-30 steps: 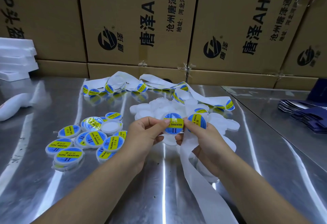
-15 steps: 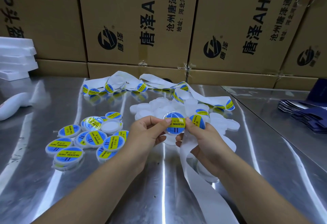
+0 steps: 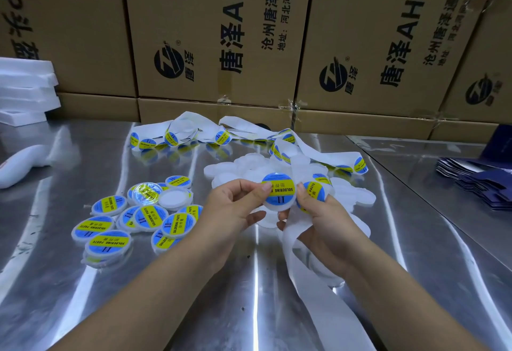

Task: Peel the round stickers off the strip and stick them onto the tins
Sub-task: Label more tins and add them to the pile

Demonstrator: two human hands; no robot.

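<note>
A round white tin (image 3: 279,193) with a blue and yellow sticker on its lid is held above the metal table between both hands. My left hand (image 3: 235,206) pinches its left edge, thumb on the sticker. My right hand (image 3: 321,217) presses a fingertip on the tin's right edge and also grips the white sticker strip (image 3: 313,262), where another blue sticker (image 3: 314,191) shows just behind the fingers. Stickered tins (image 3: 133,223) lie in a heap at the left. Bare white tins (image 3: 243,167) are piled behind my hands.
More strip with stickers (image 3: 210,137) curls across the back of the steel table (image 3: 194,309). Cardboard boxes (image 3: 221,32) wall off the rear. White foam sheets (image 3: 25,93) sit far left, dark blue folded cartons (image 3: 482,181) at the right.
The tin has tilted slightly and both hands have shifted a little on it; the sticker now lies flatter on the lid. Nothing else moved.
</note>
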